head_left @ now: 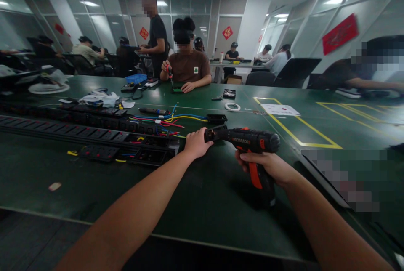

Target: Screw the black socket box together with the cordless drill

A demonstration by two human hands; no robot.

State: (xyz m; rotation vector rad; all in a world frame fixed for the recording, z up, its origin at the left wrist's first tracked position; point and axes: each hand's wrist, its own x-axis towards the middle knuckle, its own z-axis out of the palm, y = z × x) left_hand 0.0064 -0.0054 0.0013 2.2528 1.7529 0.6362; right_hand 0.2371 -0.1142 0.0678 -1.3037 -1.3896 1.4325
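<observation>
My right hand (261,162) is wrapped round the grip of a black and orange cordless drill (252,139), which points left. Its front end reaches a small black plastic housing (212,134) that my left hand (197,142) grips from the left side. Whether the bit touches the housing is too small to tell. Just behind my left hand lies another black housing (216,118), with blue and yellow wires (186,116) running from it. Long black power strips (94,133) stretch out to the left, and a loose outlet block (98,152) rests in front of them.
Across the green table (176,203) a person (189,67) holds a red screwdriver over a small green board. A roll of white tape (232,106), a black-handled tool (154,111), plastic bags (100,98) and a blue bin (136,78) lie about. Yellow tape outlines (315,142) mark the right side.
</observation>
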